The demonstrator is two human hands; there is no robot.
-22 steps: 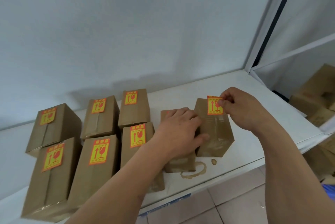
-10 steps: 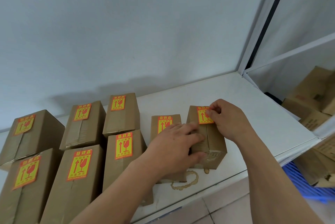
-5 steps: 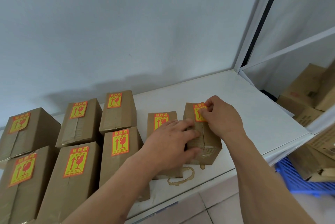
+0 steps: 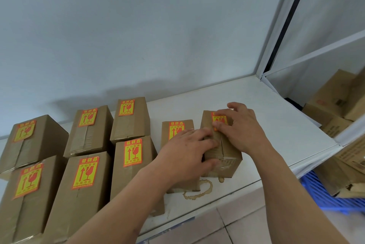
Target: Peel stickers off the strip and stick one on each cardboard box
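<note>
Several brown cardboard boxes stand on a white shelf point(image 4: 276, 125), each with a yellow-and-orange sticker on top. My left hand point(image 4: 187, 154) grips the near left side of the rightmost box point(image 4: 227, 154), thumb on its front face. My right hand point(image 4: 239, 127) lies flat on that box's top, fingers spread over its sticker point(image 4: 219, 120), which is partly covered. The neighbouring box point(image 4: 177, 127) shows its sticker point(image 4: 175, 129) behind my left hand. No sticker strip is in view.
A wall rises behind the boxes. A brown ring stain point(image 4: 197, 190) marks the shelf's front edge. A white shelf post point(image 4: 276, 26) stands at the right, with more cardboard boxes point(image 4: 335, 103) and a blue crate point(image 4: 325, 194) beyond it. Bare shelf lies right of the boxes.
My right hand has brought the sticker down onto the rightmost box and now lies flat on it with fingers spread instead of pinching a corner. My left hand stays on the box.
</note>
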